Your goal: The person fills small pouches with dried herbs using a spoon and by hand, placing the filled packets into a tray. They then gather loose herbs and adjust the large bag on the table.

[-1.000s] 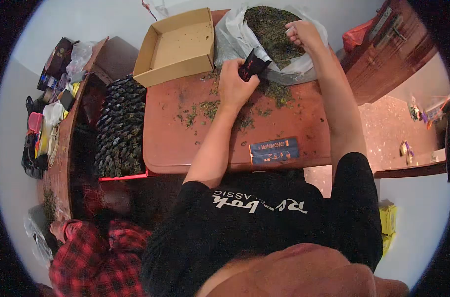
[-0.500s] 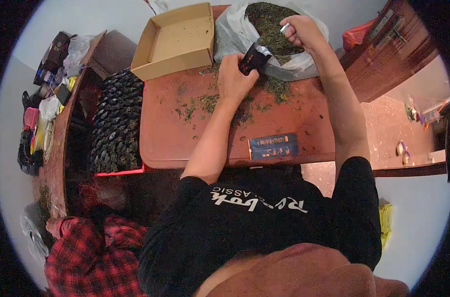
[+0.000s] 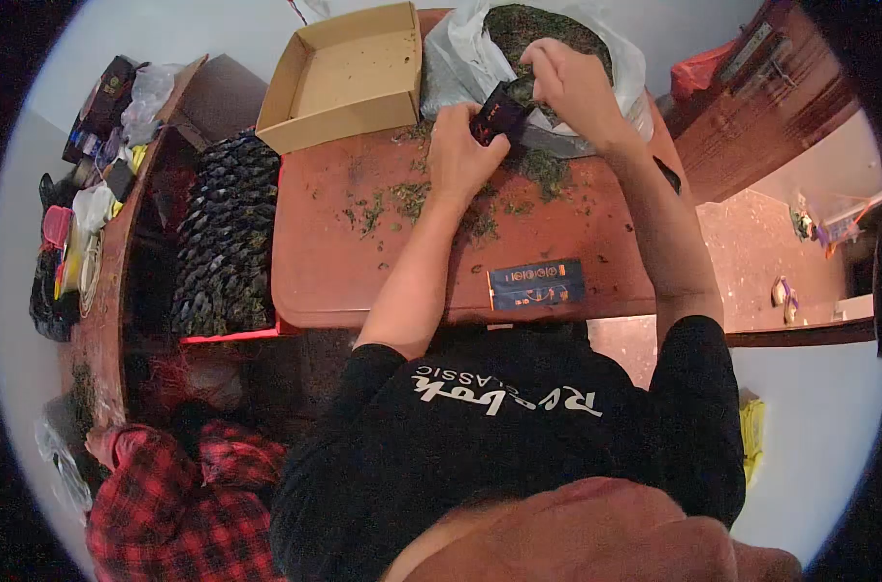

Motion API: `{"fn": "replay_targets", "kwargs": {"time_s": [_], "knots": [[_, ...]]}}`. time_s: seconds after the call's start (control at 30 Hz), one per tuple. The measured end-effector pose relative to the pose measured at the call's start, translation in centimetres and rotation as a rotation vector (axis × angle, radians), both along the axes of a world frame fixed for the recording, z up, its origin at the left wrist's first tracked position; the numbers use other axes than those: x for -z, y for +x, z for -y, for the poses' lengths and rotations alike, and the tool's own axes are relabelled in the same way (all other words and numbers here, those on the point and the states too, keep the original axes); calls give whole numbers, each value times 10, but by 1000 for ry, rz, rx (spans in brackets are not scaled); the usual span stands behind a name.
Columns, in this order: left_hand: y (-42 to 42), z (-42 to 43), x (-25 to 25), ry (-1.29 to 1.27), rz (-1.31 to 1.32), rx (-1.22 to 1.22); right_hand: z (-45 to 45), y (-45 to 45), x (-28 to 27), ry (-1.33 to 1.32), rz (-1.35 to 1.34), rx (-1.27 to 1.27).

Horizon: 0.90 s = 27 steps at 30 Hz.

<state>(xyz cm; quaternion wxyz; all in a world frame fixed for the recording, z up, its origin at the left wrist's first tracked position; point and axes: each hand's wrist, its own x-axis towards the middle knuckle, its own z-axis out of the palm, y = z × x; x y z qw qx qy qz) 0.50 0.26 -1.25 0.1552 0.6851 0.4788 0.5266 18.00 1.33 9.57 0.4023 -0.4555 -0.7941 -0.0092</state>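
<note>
My left hand (image 3: 457, 153) is closed around a small dark pouch (image 3: 499, 114), which it holds upright but tilted above the table's far side. Fingers curled, my right hand (image 3: 572, 87) is just right of the pouch's mouth and over the bag's front part. It grips a silvery metal utensil, now mostly hidden by the fingers. Behind both hands lies an open white plastic bag (image 3: 630, 97) full of dark green dried leaves (image 3: 548, 29). A flat dark pouch with orange print (image 3: 535, 284) lies near the table's front edge.
An open cardboard box (image 3: 344, 126) stands at the back left of the reddish table (image 3: 354, 281). Loose leaf bits (image 3: 407, 199) are scattered there. A container of many dark packed pieces (image 3: 226, 238) stands left. Another person in a red plaid shirt (image 3: 184, 504) is at lower left.
My right hand has come left and down from over the leaves to the pouch's mouth. The silvery utensil has turned largely out of sight. My left hand holds the pouch nearly still.
</note>
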Motion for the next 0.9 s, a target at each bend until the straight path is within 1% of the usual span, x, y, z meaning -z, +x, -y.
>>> {"fn": "replay_targets", "kwargs": {"time_s": [0.03,0.1,0.17,0.23,0.3,0.4,0.5,0.6,0.7,0.8,0.9], "knots": [[0,1,-2,-12,6,-3,4,-3,1,64,46,-9],[1,1,-2,-35,15,-6,9,-6,-1,59,31,-7],[1,-1,0,-56,21,-7,7,0,-7,156,57,-3],[-2,0,-2,-65,10,-4,4,8,-13,156,-21,37],[-3,0,-3,-70,2,-12,-5,20,-15,58,-203,110],[-4,-1,-4,-71,-6,-25,-28,46,-1,-8,-166,233],[-6,1,-6,-73,-3,-20,-70,90,46,298,342,322],[-5,1,-6,-79,0,-23,-80,90,63,209,479,410],[-6,0,-4,-97,-24,-21,-96,89,90,30,435,471],[-5,-2,-2,-94,-17,-18,-90,72,84,-174,199,316],[-6,0,-5,-90,-20,-24,-90,70,80,-394,-18,288]]}}
